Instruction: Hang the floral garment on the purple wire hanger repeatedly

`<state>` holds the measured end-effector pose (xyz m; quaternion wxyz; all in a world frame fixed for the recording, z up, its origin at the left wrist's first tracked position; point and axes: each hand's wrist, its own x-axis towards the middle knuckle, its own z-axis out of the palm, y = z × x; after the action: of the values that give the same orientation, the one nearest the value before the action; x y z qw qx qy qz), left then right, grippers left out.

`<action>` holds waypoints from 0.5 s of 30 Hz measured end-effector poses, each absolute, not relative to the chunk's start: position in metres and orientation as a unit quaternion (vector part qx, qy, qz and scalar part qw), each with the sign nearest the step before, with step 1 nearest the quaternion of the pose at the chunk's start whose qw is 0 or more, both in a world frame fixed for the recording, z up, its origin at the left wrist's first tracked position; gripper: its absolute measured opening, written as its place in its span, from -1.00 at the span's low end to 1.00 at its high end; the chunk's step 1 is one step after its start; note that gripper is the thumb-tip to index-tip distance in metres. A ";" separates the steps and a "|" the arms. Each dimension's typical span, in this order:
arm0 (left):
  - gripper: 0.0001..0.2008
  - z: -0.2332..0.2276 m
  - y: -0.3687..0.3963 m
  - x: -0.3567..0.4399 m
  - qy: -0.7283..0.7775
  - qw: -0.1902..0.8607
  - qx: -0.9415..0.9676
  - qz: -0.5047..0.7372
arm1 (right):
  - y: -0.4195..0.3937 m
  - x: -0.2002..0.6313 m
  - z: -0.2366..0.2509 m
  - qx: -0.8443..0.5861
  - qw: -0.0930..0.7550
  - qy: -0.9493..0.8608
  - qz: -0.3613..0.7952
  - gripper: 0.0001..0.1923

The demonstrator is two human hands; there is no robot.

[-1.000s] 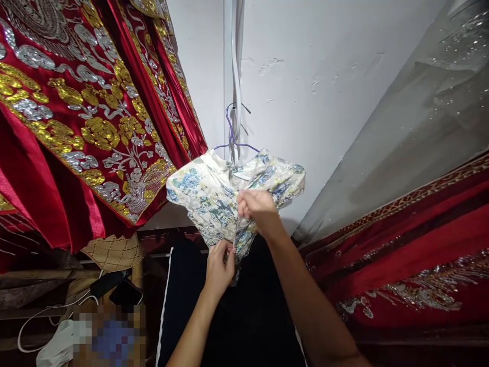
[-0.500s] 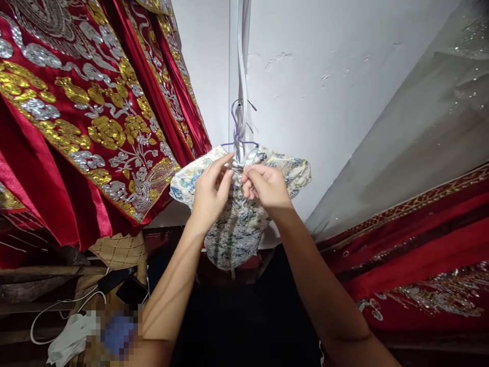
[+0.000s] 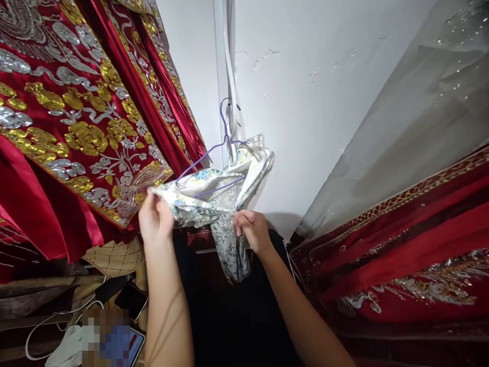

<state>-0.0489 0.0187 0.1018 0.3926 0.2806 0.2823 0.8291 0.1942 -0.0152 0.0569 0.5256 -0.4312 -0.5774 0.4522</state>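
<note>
On the purple wire hanger (image 3: 214, 153) by the white wall (image 3: 305, 102), a small flowery dress (image 3: 221, 199) hangs all crooked. Half a second ago it sat neat and flat, with both hands pinched close together up at its neck. Now the hands have come down and moved apart. The left hand (image 3: 155, 219) is closed on one shoulder of the dress and pulls it out to the side, so that end of the hanger pokes out bare. The right hand (image 3: 252, 232) is closed on the bunched middle of the dress, lower down, and the rest of the cloth droops below it. The far shoulder is still hooked over the other end of the hanger, up near the white strap (image 3: 229, 76) on the wall. It looks like the dress is coming off the hanger, one side first, and is about halfway off. Around it hang big red robes with gold and silver flowers (image 3: 84, 127) on the left and more red cloth (image 3: 401, 244) on the right, under a shiny grey cover (image 3: 420, 112). Down low on the left lie a phone (image 3: 132, 300) and a white cord (image 3: 42, 326).
</note>
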 end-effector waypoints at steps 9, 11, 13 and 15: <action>-0.79 0.009 -0.025 0.028 0.361 0.505 0.208 0.756 | -0.056 0.224 0.008 -0.446 0.634 -0.430 0.464 -0.64; -0.74 0.005 -0.025 0.032 0.422 0.480 0.293 0.711 | -0.054 0.234 0.005 -0.444 0.642 -0.439 0.445 -0.63; -0.74 0.002 -0.026 0.030 0.464 0.453 0.364 0.669 | -0.054 0.241 0.004 -0.447 0.617 -0.473 0.443 -0.62; -0.72 0.001 -0.028 0.029 0.472 0.428 0.393 0.663 | -0.055 0.244 0.002 -0.459 0.562 -0.523 0.447 -0.59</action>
<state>0.0291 -0.0284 0.0009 0.4285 0.3927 0.4719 0.6629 0.2441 -0.0548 0.0024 0.5617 -0.4591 -0.5229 0.4475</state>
